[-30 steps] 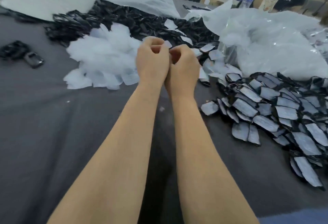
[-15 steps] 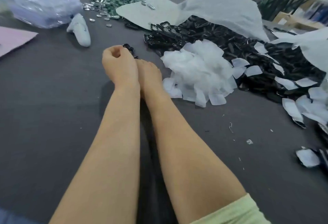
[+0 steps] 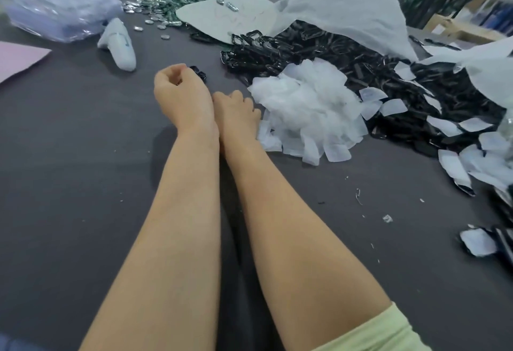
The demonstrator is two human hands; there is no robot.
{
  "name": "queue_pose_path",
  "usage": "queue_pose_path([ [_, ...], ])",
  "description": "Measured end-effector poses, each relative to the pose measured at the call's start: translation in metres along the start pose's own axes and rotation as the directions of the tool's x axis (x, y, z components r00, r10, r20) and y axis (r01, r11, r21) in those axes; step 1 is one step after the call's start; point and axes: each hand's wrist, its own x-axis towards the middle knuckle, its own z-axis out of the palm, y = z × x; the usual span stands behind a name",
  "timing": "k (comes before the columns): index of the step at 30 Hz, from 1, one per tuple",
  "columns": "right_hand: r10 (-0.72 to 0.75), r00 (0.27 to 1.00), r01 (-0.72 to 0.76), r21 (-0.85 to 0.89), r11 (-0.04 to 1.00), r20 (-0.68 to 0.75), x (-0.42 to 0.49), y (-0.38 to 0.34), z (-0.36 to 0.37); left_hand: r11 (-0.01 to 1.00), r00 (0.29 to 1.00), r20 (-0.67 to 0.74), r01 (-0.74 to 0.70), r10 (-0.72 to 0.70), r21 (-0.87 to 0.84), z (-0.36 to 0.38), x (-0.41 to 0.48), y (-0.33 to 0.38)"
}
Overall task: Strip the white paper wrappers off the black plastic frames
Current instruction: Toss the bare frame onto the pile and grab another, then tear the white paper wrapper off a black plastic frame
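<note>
**Left hand.** My left hand (image 3: pixel 183 95) is curled into a loose fist, thumb side up, low over the table (image 3: pixel 69 156). A dark speck shows inside the curl, but I cannot tell whether the fingers pinch anything. A small black frame (image 3: pixel 199 72) lies just beyond the knuckles, apart from the main heap. I judge the hand is here to set down or fetch a stripped piece at this separate spot.

**Right hand.** My right hand (image 3: pixel 236 110) lies close against the left wrist, with its fingers curled under. The palm side is hidden, so I cannot tell whether it grips a wrapper. It sits just beside the wrapper pile (image 3: pixel 308 111), which suits dropping paper there without a long reach.

**Stock.**
- Bare frames (image 3: pixel 319 48) are heaped behind the wrapper pile.
- Wrapped frames (image 3: pixel 455 167) lie at the right edge of view, well apart from both hands.
- Many pieces carry paper, so I judge the task far from done.

**Room for moving.**
- The widest room is in front of and to the left of the forearms, where I see table cloth with only small scraps.
- Leftward travel is bounded by a white roll (image 3: pixel 119 42), a bag (image 3: pixel 55 6) and a pink sheet (image 3: pixel 19 59).
- Rightward, the wrapper pile lies in the path. A low sweep toward the wrapped frames risks scattering it, so lift before crossing.
</note>
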Motion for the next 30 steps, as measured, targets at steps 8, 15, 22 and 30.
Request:
queue_pose_path([
  [8, 0.100, 0.938, 0.074, 0.473, 0.878, -0.333, -0.027, 0.038, -0.052, 0.979, 0.972, 0.196, -0.154, 0.126, 0.133, 0.024, -0.031, 0.010],
  [15, 0.287, 0.859, -0.031, 0.516, 0.856, -0.425, -0.075, 0.142, -0.094, 0.913, 0.713, 0.699, -0.249, -0.055, 0.325, 0.063, -0.111, -0.025],
  [22, 0.541, 0.752, -0.393, 0.404, 0.826, -0.375, -0.097, 0.223, -0.086, 0.944, 0.724, 0.662, -0.046, -0.194, 0.326, 0.090, -0.156, -0.066],
  [30, 0.458, 0.879, -0.454, 0.064, 0.889, -0.134, -0.066, 0.214, -0.065, 0.968, 0.846, 0.533, -0.103, -0.037, 0.229, 0.101, -0.149, -0.069],
])
